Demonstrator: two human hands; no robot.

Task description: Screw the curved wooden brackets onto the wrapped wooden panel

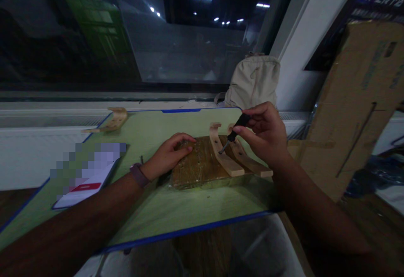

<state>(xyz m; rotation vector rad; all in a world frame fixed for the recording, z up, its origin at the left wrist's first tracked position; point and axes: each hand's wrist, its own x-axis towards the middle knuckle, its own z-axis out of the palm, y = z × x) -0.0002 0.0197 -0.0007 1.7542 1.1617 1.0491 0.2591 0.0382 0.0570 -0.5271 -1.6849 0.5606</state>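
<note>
My right hand (265, 131) grips the black handle of a screwdriver (239, 126), its shaft slanting down to the left. The tip meets a dark spot, a hole or screw, on a curved wooden piece (229, 164) with an upturned far end. Beside it to the right lies a second curved wooden piece (252, 165), partly behind the screwdriver and my hand. Both rest on a flat brown block wrapped in clear film or tape (194, 165). My left hand (170, 153) lies on the block's left side, fingers stretched and holding nothing.
The green table (195, 207) has a blue edge. Another curved wooden piece (115, 120) lies at its far left corner, near a partly blurred booklet or folder (94, 176). Behind stand a beige backpack (255, 81) and a dark window; a large cardboard sheet (356, 91) leans at right.
</note>
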